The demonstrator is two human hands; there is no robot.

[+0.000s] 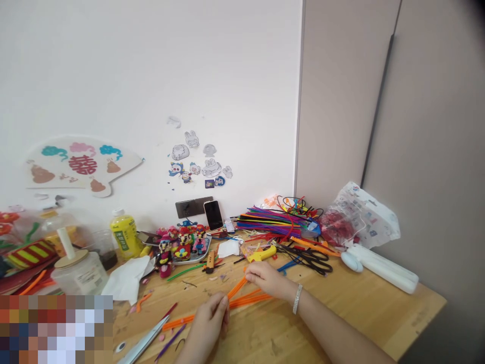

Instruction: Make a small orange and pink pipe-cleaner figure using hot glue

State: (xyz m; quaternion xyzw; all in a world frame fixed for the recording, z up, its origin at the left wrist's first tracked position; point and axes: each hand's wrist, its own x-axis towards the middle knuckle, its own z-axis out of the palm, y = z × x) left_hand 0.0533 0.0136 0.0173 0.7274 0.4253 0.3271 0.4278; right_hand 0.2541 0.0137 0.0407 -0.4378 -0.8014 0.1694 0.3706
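- I see both bare hands working over the wooden table, and the orange pipe cleaners lie between them, raised slightly above its surface.
- The left hand is clenched, its fingers pinching the pipe cleaners close to where they meet.
- The right hand, with a silver bracelet at the wrist, sits at the upper orange end. From this head view, I cannot tell whether its fingers grip that end or only rest on it.
- A pinch this close looks right to me, since pipe cleaners seem likely to bend wherever support ends.
- Just beyond the right hand lies a yellow hot glue gun, with black-handled scissors to its right.
- Near the left hand, a long-bladed pair of scissors lies on the table.
- Farther back is a bundle of multicoloured pipe cleaners.
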